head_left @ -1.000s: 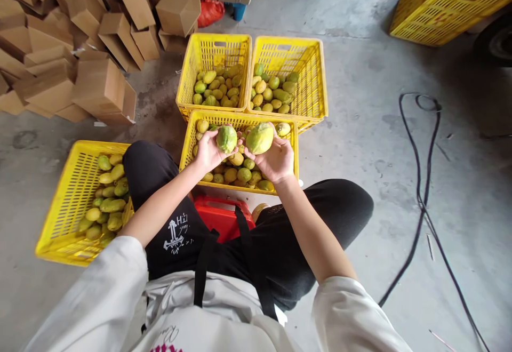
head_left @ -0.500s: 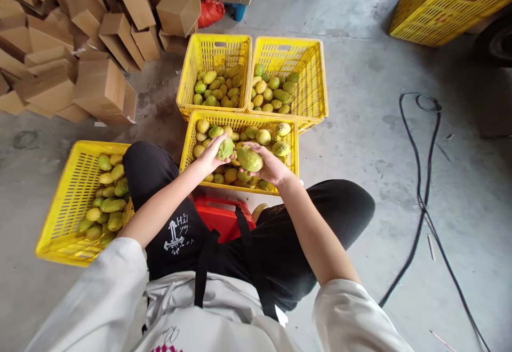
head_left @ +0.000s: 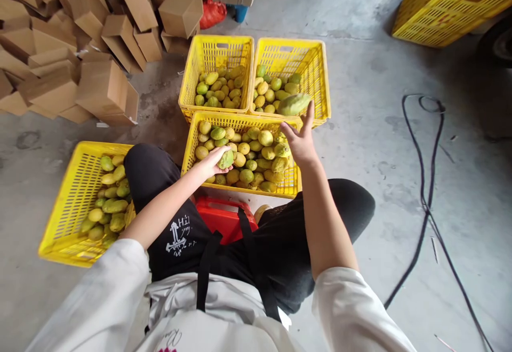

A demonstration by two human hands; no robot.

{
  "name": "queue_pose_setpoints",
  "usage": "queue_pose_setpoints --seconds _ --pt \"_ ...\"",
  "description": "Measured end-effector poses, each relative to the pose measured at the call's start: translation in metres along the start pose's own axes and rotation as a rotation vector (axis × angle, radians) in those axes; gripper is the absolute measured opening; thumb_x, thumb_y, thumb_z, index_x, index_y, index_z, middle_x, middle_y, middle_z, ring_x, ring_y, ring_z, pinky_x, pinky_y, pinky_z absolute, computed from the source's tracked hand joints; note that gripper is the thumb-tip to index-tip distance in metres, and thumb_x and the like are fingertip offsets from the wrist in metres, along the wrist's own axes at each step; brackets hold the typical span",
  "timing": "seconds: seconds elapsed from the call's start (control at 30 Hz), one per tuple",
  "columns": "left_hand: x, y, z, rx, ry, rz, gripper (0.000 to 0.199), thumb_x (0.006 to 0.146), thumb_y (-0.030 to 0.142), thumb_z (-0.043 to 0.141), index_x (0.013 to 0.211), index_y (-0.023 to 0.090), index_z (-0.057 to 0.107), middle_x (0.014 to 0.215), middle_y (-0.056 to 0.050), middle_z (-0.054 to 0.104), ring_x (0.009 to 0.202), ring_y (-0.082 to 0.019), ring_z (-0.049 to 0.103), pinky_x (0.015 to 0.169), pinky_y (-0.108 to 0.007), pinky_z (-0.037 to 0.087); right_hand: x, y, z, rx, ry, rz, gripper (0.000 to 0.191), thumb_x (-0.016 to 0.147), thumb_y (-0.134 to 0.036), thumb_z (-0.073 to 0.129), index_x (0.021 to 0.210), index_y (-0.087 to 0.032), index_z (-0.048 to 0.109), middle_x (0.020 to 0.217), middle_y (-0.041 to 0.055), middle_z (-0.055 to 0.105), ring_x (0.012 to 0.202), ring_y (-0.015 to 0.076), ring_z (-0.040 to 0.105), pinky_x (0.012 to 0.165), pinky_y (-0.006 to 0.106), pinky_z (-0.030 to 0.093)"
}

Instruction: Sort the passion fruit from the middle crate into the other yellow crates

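Observation:
My left hand [head_left: 216,162] is closed around a green papaya [head_left: 226,159] above the front yellow crate [head_left: 185,152], which holds many green and yellow papayas. My right hand [head_left: 300,137] is open, its fingers spread, at that crate's right rear corner. Just beyond its fingertips a larger green papaya [head_left: 294,104] is in the air over the near rim of the back right crate [head_left: 327,85], apart from the hand or barely touching it. More papayas lie in the back right crate and in the back left crate [head_left: 184,82].
Another yellow crate [head_left: 60,218] of papayas stands by my left knee. Cardboard boxes [head_left: 102,82] are heaped at the far left. A red box-like object [head_left: 224,218] sits between my legs. A black cable [head_left: 420,234] lies on the floor at right, below a yellow crate [head_left: 444,10].
My right hand has moved forward and right and let go of the larger papaya, now over the back right crate. The left hand keeps its papaya in nearly the same place.

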State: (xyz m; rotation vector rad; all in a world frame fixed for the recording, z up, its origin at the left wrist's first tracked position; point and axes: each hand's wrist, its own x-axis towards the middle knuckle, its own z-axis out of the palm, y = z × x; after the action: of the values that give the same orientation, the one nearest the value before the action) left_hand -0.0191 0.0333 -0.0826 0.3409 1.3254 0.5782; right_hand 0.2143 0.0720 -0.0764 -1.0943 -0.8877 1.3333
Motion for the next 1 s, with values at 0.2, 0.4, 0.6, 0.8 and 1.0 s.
queue_pose_setpoints --seconds 0.2,0.4,0.6,0.8,1.0 --pt "-0.001 0.002 0.001 -0.013 0.005 -0.009 0.017 0.087 0.036 0.056 0.09 0.019 0.053 0.06 -0.003 0.061 0.043 -0.015 0.058 0.04 -0.02 0.039 0.006 0.006 -0.019 -0.273 0.085 -0.124 0.067 0.08 -0.029 0.073 0.138 -0.035 0.04 0.142 0.0074 0.043 0.119 0.0205 0.056 0.106 0.041 0.044" --pt "0.002 -0.002 0.002 -0.097 0.019 -0.091 0.023 0.088 0.038 0.051 0.093 0.016 0.055 0.064 -0.003 0.059 0.05 -0.014 0.06 0.042 -0.02 0.043 0.012 0.027 -0.034 -0.512 0.098 -0.049 0.06 0.076 -0.041 0.069 0.13 -0.025 0.048 0.124 0.0096 0.059 0.113 0.0238 0.06 0.097 0.046 0.051" --pt "0.006 0.024 0.004 -0.411 0.021 -0.114 0.033 0.095 0.032 0.038 0.116 0.011 0.052 0.088 -0.01 0.064 0.078 -0.019 0.068 0.056 -0.025 0.055 0.0 0.021 -0.017 -0.715 -0.143 0.172 0.048 0.079 -0.035 0.066 0.122 -0.015 0.057 0.116 0.0137 0.064 0.103 0.0243 0.064 0.09 0.045 0.054" --pt "0.005 0.078 -0.005 -0.569 -0.159 0.464 0.057 0.1 0.045 0.022 0.149 0.016 0.022 0.135 -0.011 0.055 0.119 -0.015 0.06 0.091 -0.027 0.053 -0.016 0.012 -0.002 -1.054 -0.449 0.234 0.045 0.089 -0.027 0.06 0.132 -0.016 0.052 0.13 0.015 0.06 0.094 0.0187 0.068 0.088 0.035 0.054" --pt "0.023 0.043 0.005 0.112 -0.125 0.393 0.059 0.097 0.045 0.023 0.15 0.02 0.027 0.153 -0.011 0.041 0.132 -0.018 0.05 0.103 -0.033 0.044 -0.024 0.018 -0.005 -1.544 -0.645 0.281 0.044 0.093 -0.027 0.056 0.135 -0.012 0.051 0.128 0.0168 0.063 0.114 0.0271 0.063 0.095 0.035 0.049"
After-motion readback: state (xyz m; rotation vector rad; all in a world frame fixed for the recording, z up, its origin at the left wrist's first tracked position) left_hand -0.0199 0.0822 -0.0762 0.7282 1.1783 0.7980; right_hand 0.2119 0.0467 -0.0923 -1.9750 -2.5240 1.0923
